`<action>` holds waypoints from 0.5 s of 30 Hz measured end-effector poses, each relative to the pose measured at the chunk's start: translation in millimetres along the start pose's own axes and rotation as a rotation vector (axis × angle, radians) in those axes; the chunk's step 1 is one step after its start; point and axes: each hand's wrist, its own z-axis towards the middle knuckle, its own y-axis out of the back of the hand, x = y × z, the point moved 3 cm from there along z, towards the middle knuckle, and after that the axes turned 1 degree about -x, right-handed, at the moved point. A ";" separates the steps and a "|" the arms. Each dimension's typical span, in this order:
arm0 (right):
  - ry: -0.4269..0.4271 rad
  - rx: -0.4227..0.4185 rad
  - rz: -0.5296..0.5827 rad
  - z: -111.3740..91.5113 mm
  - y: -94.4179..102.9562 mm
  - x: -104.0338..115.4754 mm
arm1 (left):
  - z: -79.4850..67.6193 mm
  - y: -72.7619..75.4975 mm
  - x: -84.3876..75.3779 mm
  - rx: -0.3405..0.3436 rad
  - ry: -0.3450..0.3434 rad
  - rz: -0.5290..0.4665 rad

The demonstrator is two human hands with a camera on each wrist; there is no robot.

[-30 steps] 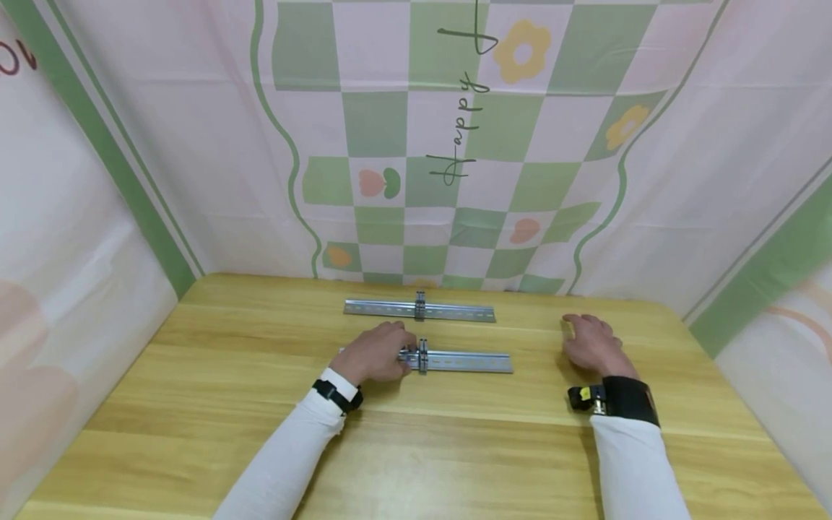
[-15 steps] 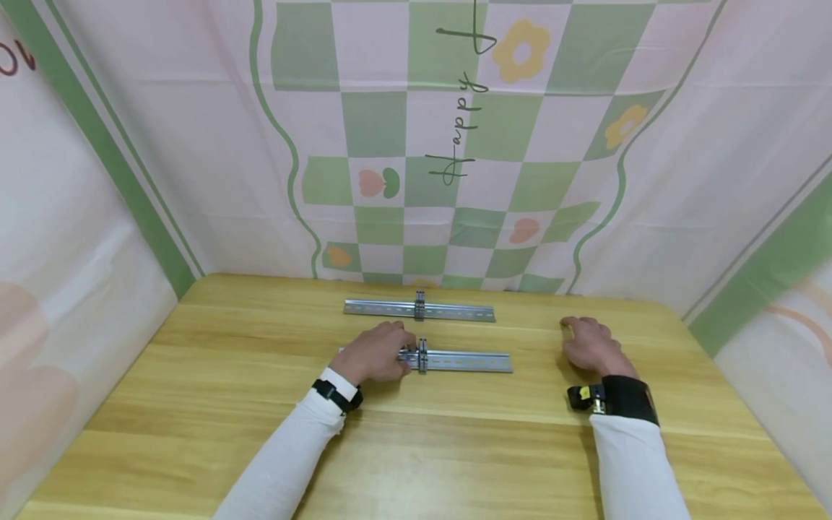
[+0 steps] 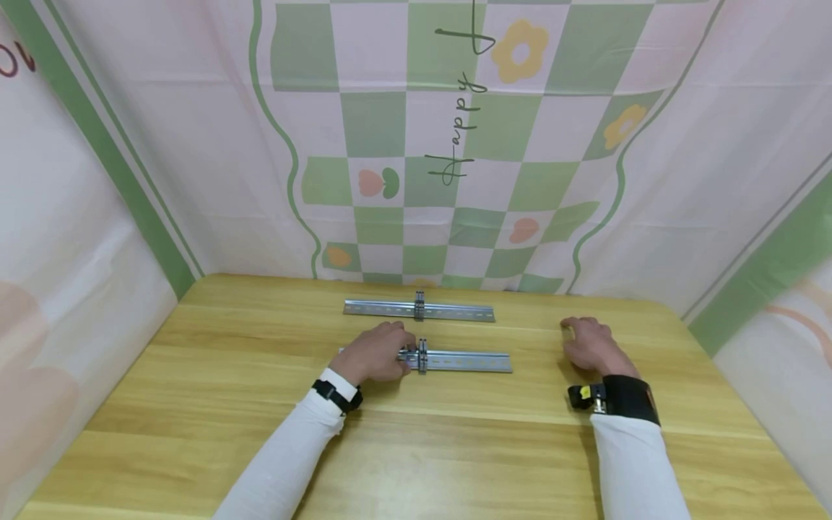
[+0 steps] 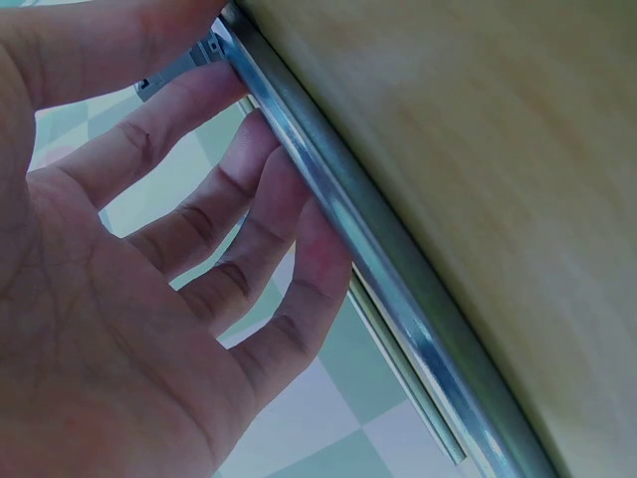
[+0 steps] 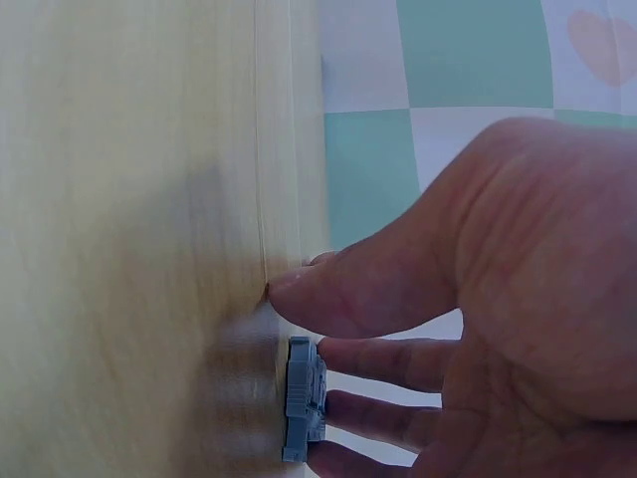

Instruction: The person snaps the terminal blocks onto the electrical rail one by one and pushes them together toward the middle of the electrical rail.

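My left hand [image 3: 375,354] grips the near slotted metal DIN rail [image 3: 464,361], just left of a few thin grey terminal blocks [image 3: 422,356] that stand across it. In the left wrist view, its fingers [image 4: 323,249] lie along the rail's edge, and part of a grey block [image 4: 181,70] shows behind the index finger. Off to the right, my right hand [image 3: 593,345] rests low on the table. Its fingertips meet a loose grey terminal block [image 5: 302,398] in the right wrist view, while the thumb lies apart from it. That block is hidden in the head view.
A second DIN rail [image 3: 377,308] with terminal blocks [image 3: 419,306] lies farther back, roughly parallel to the near one. The wooden table [image 3: 416,462] ends against a checked, flowered cloth [image 3: 377,123]. Cloth also hangs at both sides.
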 end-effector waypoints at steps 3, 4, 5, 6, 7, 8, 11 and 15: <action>0.007 -0.006 -0.005 -0.3 0.5 0.5 | -0.1 0.0 -0.1 -0.001 -0.001 0.002; 0.008 -0.008 -0.005 -0.3 0.5 0.7 | -0.1 -0.1 -0.1 0.000 -0.002 0.004; 0.012 -0.011 -0.008 -0.4 0.7 0.8 | -0.1 -0.2 -0.1 0.000 -0.003 0.005; 0.013 -0.012 -0.009 -0.3 0.7 0.8 | 0.0 -0.4 0.1 0.000 -0.004 0.005; 0.015 -0.013 -0.011 -0.5 1.0 0.6 | 0.1 -0.6 0.2 0.000 -0.005 0.005; 0.013 -0.013 -0.007 -0.7 1.4 0.4 | 0.1 -0.9 0.3 0.001 -0.006 0.005; -0.004 -0.014 0.015 -1.7 2.9 0.2 | 0.3 -1.7 0.7 0.001 -0.008 0.006; -0.048 -0.015 0.076 -3.4 4.4 -2.0 | 0.7 -2.2 0.9 0.000 -0.011 0.009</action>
